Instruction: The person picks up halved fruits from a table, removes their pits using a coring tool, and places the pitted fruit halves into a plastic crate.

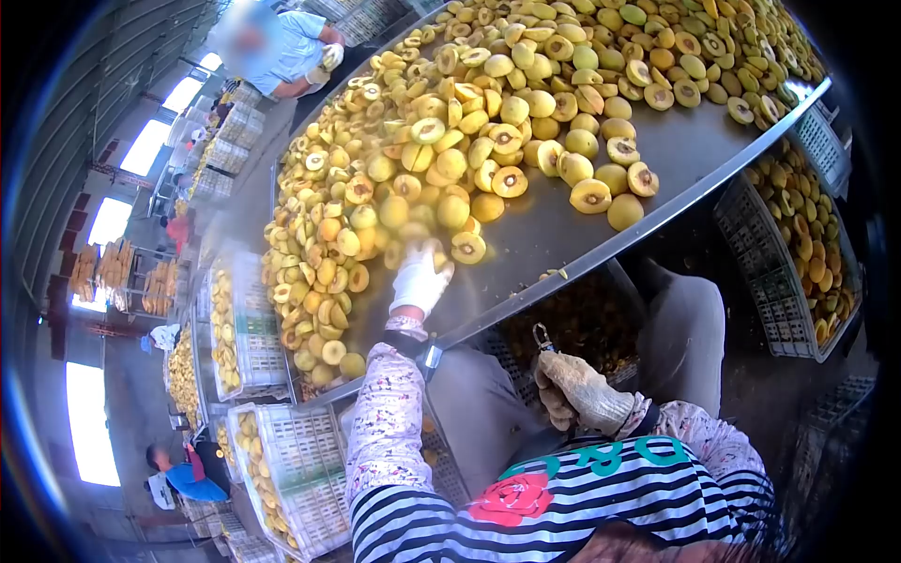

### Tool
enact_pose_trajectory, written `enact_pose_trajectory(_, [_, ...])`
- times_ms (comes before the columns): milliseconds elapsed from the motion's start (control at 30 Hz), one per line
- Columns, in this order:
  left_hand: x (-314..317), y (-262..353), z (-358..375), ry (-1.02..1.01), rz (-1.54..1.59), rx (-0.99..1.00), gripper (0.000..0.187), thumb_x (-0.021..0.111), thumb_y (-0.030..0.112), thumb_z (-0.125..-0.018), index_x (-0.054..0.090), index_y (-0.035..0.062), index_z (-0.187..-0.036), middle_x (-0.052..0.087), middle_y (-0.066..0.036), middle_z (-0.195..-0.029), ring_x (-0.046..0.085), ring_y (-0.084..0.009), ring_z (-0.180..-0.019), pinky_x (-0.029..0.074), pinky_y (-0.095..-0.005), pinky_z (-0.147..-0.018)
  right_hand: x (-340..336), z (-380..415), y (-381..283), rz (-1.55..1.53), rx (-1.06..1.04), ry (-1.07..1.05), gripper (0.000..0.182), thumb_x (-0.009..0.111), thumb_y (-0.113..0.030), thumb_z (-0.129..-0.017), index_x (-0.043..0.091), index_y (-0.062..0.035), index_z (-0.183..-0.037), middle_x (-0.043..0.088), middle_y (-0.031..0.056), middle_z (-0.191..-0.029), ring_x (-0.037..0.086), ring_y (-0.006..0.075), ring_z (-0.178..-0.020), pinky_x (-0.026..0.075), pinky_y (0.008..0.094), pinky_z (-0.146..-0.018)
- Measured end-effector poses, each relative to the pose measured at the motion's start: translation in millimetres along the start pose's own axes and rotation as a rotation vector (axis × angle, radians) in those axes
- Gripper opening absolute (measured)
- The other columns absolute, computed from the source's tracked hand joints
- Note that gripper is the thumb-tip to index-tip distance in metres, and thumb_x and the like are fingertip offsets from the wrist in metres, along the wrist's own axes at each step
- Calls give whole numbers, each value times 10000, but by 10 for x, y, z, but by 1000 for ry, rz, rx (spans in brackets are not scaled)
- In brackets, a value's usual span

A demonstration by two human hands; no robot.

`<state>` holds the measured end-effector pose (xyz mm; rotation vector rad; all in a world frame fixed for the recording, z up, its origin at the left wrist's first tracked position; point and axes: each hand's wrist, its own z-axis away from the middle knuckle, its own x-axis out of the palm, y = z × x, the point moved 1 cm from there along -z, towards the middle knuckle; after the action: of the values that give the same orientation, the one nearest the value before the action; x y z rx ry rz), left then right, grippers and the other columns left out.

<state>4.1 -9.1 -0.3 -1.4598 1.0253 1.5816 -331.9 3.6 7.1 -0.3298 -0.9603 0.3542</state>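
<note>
My left hand [419,281], in a white glove, reaches to the near edge of a pile of halved yellow stone fruit [452,165] on a metal table [526,246]. Its fingertips are at the fruit and partly blurred, so whether they grip a piece cannot be made out. Several halves show a brown pit or hollow in the cut face. My right hand [584,392], in a worn beige glove, is closed above my lap around a small pitting tool [542,336] whose metal loop end sticks up from the fist.
The table's raised metal rim [601,258] runs in front of my knees. Below it is a container of dark scraps [587,319]. Fruit-filled crates stand at right [765,272] and left [298,469]. A co-worker [286,52] is across the table; another person [192,474] sits far left.
</note>
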Motion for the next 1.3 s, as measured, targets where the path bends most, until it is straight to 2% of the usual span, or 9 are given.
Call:
enact_pose_trajectory(67, [-164, 195, 257, -201, -18, -81, 260, 637, 265, -942, 593, 106, -1142, 613, -142, -1320, 615, -272, -1171, 513, -439, -969, 108, 129, 87, 53, 15, 13, 325, 535, -386, -1025, 467, -116, -857, 431, -17, -612, 354, 105, -427, 343, 261, -409])
enact_pose_trajectory(233, [-450, 420, 921, -95, 1782, -255, 159, 584, 119, -963, 579, 42, -1102, 689, -187, -1104, 699, -276, -946, 586, -354, -826, 68, -71, -48, 499, -125, -143, 373, 528, -417, -1016, 554, -67, -893, 524, 28, -597, 481, 111, -458, 354, 270, -423])
enact_pose_trajectory(367, [-337, 936, 1542, -24, 2035, -158, 317, 444, 255, -1034, 551, 13, -1207, 664, -211, -1153, 685, -286, -936, 581, -391, -806, 321, -90, -26, 617, -130, -89, 395, 512, -442, -1010, 587, -61, -942, 535, 25, -585, 472, 127, -452, 369, 285, -448])
enact_pose_trajectory(700, [-312, 851, 1953, 373, 1798, -423, 479, 339, 448, -1065, 573, 40, -1158, 689, -152, -1024, 673, -229, -771, 561, -362, -726, 332, -46, 206, 435, -332, 51, 321, 547, -406, -1019, 614, -98, -957, 565, -6, -674, 492, 95, -517, 384, 247, -482])
enact_pose_trajectory(833, [-340, -117, 2279, 672, 847, -174, 279, 537, 241, -1009, 664, -7, -1011, 693, -94, -931, 647, -159, -769, 539, -289, -694, 160, -79, 169, 345, -253, 135, 289, 568, -387, -1016, 568, -128, -889, 513, -19, -655, 431, 91, -494, 317, 252, -434])
enact_pose_trajectory(900, [-393, -597, 2481, 352, 561, -188, 219, 603, 153, -968, 707, -34, -925, 692, -61, -911, 608, -119, -753, 497, -248, -671, 169, -111, 202, 346, -205, 154, 274, 573, -386, -1014, 561, -141, -890, 502, -24, -643, 413, 93, -475, 307, 250, -422])
enact_pose_trajectory(967, [-826, -351, 2371, 337, 887, -412, 177, 650, 128, -944, 727, 9, -1050, 709, -45, -911, 601, -81, -713, 500, -252, -679, 182, -204, 235, 357, -150, 106, 274, 577, -388, -1012, 557, -141, -898, 503, -26, -634, 411, 89, -462, 309, 245, -419])
enact_pose_trajectory(1100, [-758, -249, 1470, 370, 713, -40, 260, 583, 107, -947, 692, 32, -1170, 705, -152, -1165, 683, -258, -1030, 522, -342, -925, 130, -289, 205, 473, -179, 31, 281, 565, -394, -1016, 559, -134, -909, 518, -23, -637, 432, 90, -461, 318, 243, -418])
enact_pose_trajectory(1300, [-154, 193, 243, 193, 414, 267, 458, 505, 116, -964, 532, 148, -1420, 451, -161, -1512, 424, -348, -1398, 349, -404, -1160, -28, -136, 116, 363, -211, 17, 313, 529, -396, -1028, 531, -121, -877, 505, -5, -595, 437, 98, -441, 347, 254, -398])
